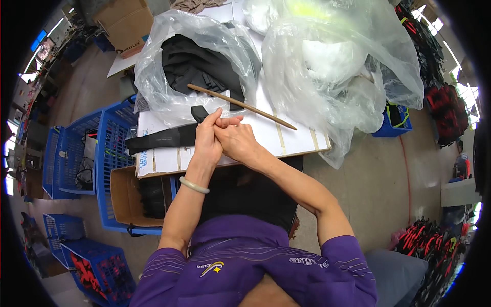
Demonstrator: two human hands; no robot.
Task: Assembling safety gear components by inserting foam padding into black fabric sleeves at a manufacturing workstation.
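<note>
My hands are together at the near part of the white-topped table. My left hand is closed on a black fabric strip, whose flat end lies to the left; a short folded piece of it shows above my thumb. My right hand is closed and pressed against the left; its curled fingers hide whatever they grip. Just beyond my fingers, a pointed wooden stick lies slantwise, apart from both hands. Behind it, a clear plastic bag stands open with black fabric pieces in it.
A large clear bag with white contents overhangs the table's right edge. Blue plastic crates and a cardboard box with black pieces stand at the left. Another cardboard box is at the far left; a blue bin stands at the right.
</note>
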